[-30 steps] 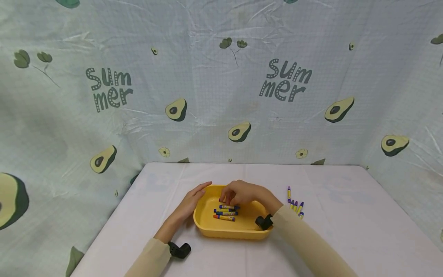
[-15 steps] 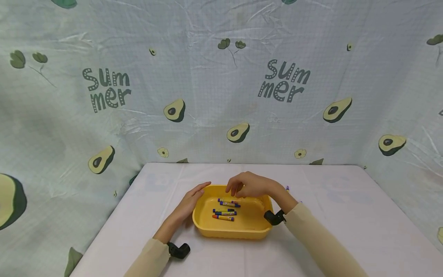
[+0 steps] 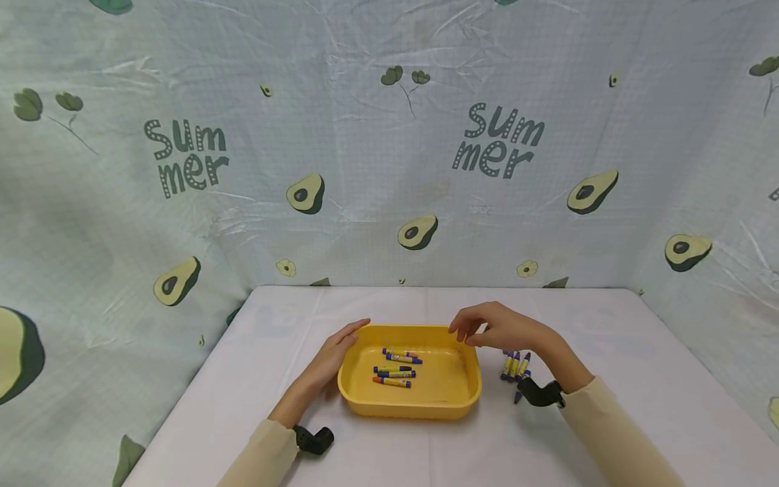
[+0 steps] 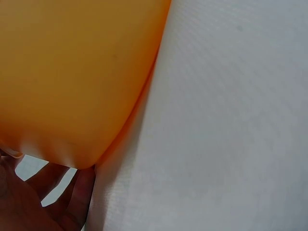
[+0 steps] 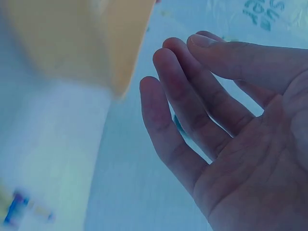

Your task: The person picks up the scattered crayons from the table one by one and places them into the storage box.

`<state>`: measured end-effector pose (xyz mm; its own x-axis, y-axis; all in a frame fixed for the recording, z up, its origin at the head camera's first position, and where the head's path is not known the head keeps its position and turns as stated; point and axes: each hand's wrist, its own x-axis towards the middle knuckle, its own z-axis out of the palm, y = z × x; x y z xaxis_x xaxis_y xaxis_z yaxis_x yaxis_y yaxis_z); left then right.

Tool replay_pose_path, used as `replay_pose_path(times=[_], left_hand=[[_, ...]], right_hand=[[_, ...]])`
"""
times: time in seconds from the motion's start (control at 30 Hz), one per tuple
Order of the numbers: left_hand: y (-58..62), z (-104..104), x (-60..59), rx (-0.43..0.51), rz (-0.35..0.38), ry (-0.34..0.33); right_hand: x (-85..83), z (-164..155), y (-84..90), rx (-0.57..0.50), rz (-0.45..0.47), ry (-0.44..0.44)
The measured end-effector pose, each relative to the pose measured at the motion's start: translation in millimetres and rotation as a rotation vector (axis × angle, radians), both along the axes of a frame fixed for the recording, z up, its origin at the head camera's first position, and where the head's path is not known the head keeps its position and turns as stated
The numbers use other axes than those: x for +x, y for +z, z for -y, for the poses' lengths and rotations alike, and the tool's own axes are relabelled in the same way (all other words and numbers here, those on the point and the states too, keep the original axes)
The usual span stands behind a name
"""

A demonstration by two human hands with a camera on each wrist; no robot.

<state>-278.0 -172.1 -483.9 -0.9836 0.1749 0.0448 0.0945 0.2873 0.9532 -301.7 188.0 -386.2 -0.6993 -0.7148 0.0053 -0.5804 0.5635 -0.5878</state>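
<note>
The left hand point(image 3: 331, 355) lies flat against the left wall of the shallow yellow plastic tray point(image 3: 409, 404) on the white table point(image 3: 608, 379), its grip loose around nothing. The right hand point(image 3: 496, 328) hovers empty, fingers relaxed, above the loose purple-and-yellow crayons point(image 3: 514, 366) just right of the tray. A careless reach could scatter them or nudge the tray. Tray: about five crayons point(image 3: 397, 368); table: roughly four.

Yellow tray point(image 3: 468, 389) walls in centre; table point(image 3: 621, 379) open rightward — crayons point(image 3: 514, 366) between.
</note>
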Motion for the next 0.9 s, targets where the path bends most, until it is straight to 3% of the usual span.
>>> replay_pose_path(times=[0.4,0.7,0.9], left_hand=[[2.4,3,1.0,-0.003,0.018,0.005],[1.0,2,1.5,-0.003,0.018,0.005],[1.9,0,2.5,0.001,0.01,-0.001]], right_hand=[[9.8,-74,-39.6,-0.089,0.07,-0.015],[16.5,-90,-59.3,-0.073,0.165,-0.081],[19.0,-91,-65.3,-0.031,0.181,-0.129]])
